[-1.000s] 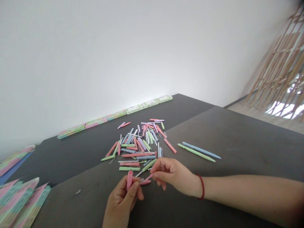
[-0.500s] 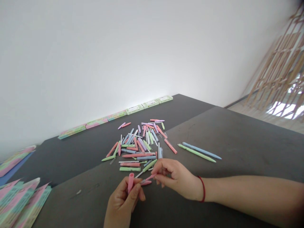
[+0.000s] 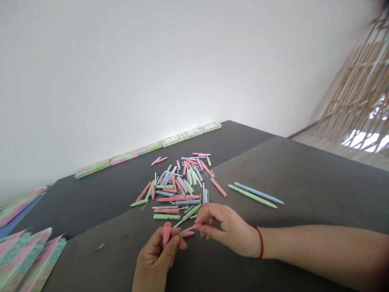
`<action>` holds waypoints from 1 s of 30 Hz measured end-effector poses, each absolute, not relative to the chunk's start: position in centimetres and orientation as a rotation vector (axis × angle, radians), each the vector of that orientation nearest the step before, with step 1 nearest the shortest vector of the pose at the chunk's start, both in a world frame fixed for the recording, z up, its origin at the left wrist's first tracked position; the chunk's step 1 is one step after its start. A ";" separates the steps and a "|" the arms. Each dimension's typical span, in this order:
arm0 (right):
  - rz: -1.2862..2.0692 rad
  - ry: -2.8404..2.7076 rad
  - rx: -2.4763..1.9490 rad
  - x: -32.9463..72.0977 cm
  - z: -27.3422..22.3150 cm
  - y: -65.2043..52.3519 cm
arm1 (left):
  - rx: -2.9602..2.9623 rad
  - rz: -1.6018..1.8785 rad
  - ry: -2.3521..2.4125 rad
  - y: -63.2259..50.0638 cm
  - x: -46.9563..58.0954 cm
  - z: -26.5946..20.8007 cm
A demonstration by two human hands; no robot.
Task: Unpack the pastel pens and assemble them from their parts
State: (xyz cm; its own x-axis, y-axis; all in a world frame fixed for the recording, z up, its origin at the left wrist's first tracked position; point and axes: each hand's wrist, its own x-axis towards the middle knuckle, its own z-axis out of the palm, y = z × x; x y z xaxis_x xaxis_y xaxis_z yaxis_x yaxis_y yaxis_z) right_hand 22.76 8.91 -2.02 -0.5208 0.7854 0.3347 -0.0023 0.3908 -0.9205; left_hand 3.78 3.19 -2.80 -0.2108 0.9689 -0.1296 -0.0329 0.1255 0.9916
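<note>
My left hand (image 3: pixel 162 253) is closed round a hollow pink pen barrel (image 3: pixel 167 232), its round end pointing up. The thumb and forefinger of that hand also pinch the clear end of a thin pink pen part (image 3: pixel 193 227). The other end of this thin part is between the fingertips of my right hand (image 3: pixel 223 228), which is closed. Below the thin part lies a pointed pink pen piece (image 3: pixel 187 234) on the table. Just beyond my hands, a green pen piece (image 3: pixel 192 212) rests at the near edge of a pile of loose pen parts (image 3: pixel 179 186).
Two assembled-looking pens, one blue (image 3: pixel 259 193) and one green (image 3: pixel 252 196), lie to the right on the dark table (image 3: pixel 319 182). A row of flat boxes (image 3: pixel 124 157) runs along the wall. Pastel packages (image 3: pixel 33 259) stand at the lower left. A wooden lattice (image 3: pixel 358 81) is at the far right.
Almost nothing differs. Both hands keep their hold, and the pink barrel in my left hand has shifted very slightly.
</note>
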 end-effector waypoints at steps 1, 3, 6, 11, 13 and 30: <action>1.204 -1.837 -0.676 22.8 -2.0 8.9 | 0.985 1.275 1.414 3.2 3.8 -2.8; 1.172 -1.856 -0.673 22.9 -1.9 8.9 | 0.973 1.275 1.426 3.1 3.8 -2.7; 1.118 -1.889 -0.669 22.9 -1.7 8.9 | 0.968 1.279 1.430 3.0 3.9 -2.6; 1.062 -1.929 -0.668 23.1 -1.6 8.8 | 0.955 1.269 1.409 3.1 4.0 -2.4; 1.048 -1.945 -0.664 23.1 -1.7 8.8 | 0.969 1.245 1.400 3.2 4.0 -2.4; 1.032 -1.958 -0.667 23.0 -2.1 9.1 | 1.025 1.135 1.409 3.4 3.9 -2.4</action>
State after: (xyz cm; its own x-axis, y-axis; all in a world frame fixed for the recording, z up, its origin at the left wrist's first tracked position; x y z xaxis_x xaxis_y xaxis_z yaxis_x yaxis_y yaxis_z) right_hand 22.99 9.05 -2.11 -0.5351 0.7390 0.4092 0.0801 0.5266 -0.8463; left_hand 3.87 3.44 -2.44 -0.1261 0.9733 -0.1917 0.0200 0.1957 0.9805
